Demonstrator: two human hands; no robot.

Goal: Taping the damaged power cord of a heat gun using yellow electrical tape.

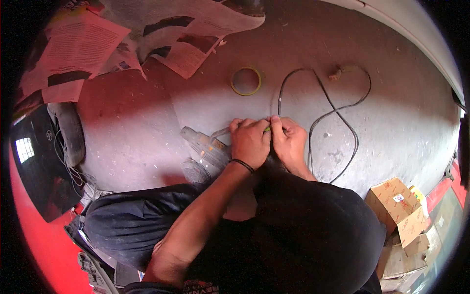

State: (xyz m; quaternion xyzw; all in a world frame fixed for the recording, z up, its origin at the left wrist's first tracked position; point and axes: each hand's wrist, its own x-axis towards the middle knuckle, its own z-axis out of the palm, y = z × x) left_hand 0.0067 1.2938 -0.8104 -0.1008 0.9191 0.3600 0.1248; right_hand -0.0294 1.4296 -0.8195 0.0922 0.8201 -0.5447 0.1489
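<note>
Both hands meet close together over the floor, in front of my knees. My left hand, with a black band at its wrist, is closed around a power cord. The fingers of my right hand pinch the cord beside it. A bit of yellow-green material shows between them; its kind is hard to make out. To the left of my left hand lies a dusty grey power tool with a round disc. From my right hand the black cord runs out in loops to a plug.
A thin yellow ring lies on the grey floor beyond my hands. Printed newspaper sheets hang at the upper left. A shiny black panel and cables stand at the left. Open cardboard boxes sit at the lower right.
</note>
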